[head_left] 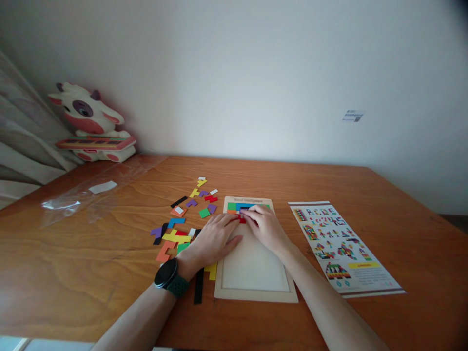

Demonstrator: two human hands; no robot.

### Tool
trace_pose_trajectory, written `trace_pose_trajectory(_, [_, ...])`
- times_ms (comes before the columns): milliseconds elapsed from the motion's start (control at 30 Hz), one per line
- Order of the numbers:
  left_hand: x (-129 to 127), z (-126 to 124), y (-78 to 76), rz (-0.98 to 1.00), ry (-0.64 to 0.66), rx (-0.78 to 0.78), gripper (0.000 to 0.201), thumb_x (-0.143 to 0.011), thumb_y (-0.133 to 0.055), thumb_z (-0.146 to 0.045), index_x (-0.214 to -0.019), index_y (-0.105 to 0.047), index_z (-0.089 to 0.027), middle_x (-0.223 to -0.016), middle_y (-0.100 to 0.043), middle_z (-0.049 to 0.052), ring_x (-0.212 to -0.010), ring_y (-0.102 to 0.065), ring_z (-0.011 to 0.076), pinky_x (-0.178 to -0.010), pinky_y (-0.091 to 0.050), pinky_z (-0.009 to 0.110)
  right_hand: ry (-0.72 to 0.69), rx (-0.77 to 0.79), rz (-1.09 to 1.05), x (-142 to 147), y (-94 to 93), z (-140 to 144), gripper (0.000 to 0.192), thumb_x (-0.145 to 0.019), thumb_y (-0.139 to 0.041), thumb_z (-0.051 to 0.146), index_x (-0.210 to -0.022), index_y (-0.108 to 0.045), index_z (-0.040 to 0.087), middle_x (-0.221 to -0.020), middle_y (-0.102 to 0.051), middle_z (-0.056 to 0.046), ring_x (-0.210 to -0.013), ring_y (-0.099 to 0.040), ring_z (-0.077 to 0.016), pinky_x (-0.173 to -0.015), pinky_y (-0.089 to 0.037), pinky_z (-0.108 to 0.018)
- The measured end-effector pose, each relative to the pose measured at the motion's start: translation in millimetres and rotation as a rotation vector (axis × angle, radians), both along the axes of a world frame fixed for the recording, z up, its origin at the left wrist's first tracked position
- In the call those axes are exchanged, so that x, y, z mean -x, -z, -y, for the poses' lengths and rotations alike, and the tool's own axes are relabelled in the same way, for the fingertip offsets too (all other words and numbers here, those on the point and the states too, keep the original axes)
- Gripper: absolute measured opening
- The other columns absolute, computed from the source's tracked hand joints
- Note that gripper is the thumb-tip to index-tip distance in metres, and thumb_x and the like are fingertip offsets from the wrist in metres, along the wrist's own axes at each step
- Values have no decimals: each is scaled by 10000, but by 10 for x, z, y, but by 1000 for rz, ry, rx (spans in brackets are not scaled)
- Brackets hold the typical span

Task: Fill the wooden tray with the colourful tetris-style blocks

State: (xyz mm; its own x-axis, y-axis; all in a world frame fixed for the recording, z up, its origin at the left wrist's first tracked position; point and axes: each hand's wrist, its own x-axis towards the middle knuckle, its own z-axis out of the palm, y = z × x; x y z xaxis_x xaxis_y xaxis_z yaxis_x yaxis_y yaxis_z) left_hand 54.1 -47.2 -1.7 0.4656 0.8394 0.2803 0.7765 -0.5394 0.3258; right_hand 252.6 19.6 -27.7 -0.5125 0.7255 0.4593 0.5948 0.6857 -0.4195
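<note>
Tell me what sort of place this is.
Likely a room at home: a wooden table against a plain wall, a cow-shaped toy in the corner, and a wooden puzzle board with coloured pieces.

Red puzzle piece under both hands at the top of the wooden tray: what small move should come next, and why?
Probably press the red piece flat into the tray beside the green and blue pieces. Both the left hand and the right hand meet on it at the filled top row; whether it is seated is hidden by the fingers.
</note>
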Motion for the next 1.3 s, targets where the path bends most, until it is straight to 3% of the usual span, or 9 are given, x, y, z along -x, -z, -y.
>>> trace_pose_trajectory(200, [-8,-13,-7,-35,-15,15,382,-972,-537,-354,-1296,-600,-161,-1337,-618,145,-1225,-570,300,-1068,-467,491,-2,-60,146,-16,-23,40,295,-996,-535,253,-1217,-723,308,-1095,-681,-98,-1015,-599,-278,-882,-481,-454])
trace_pose_trajectory(533, [-7,-7,-1,-34,-16,9,386,-965,-547,-352,-1308,-586,-179,-1343,-613,132,-1227,-569,293,-1069,-465,479,-65,-43,125,-14,-60,82,298,-1013,-506,274,-1245,-692,292,-1199,-686,-82,-1095,-602,-272,-944,-445,-459])
trace_pose_trajectory(767, [7,-10,18,-33,-29,14,385,-971,-530,-371,-1295,-610,-181,-1335,-619,134,-1221,-576,308,-1060,-471,501,184,-58,-133,-187,-133,-24,327,-1024,-388,244,-1193,-668,245,-1119,-710,-105,-1046,-629,-278,-932,-462,-459])
trace_pose_trajectory(933, [31,-29,23,-10,-36,-26,352,-965,-536,-353,-1270,-627,-201,-1318,-628,120,-1194,-594,287,-1047,-492,463,265,-23,-318,-315,-44,-92,260,-1001,-432,323,-1072,-664,229,-1031,-707,-118,-978,-640,-278,-880,-503,-451])
trace_pose_trajectory(1000, [79,-63,13,-6,-80,-57,310,-964,-527,-320,-1225,-646,-202,-1286,-640,113,-1174,-604,277,-1027,-507,435,289,17,-383,-334,20,-110,240,-987,-457,350,-1039,-655,223,-1009,-703,-116,-945,-644,-267,-849,-520,-436])
trace_pose_trajectory(1133, [297,-174,-26,17,-287,-146,296,-950,-526,-313,-1179,-660,-182,-1191,-669,127,-1107,-627,287,-983,-517,441,323,95,-460,-355,122,-152,235,-965,-491,375,-1007,-651,207,-1011,-698,-116,-915,-649,-251,-834,-537,-422])
trace_pose_trajectory(1300, [659,-298,-54,146,-498,-70,287,-948,-514,-372,-1101,-681,-196,-975,-729,73,-880,-687,219,-823,-548,334,337,114,-470,-359,155,-180,247,-956,-499,395,-994,-652,205,-998,-697,-118,-890,-648,-248,-826,-542,-425])
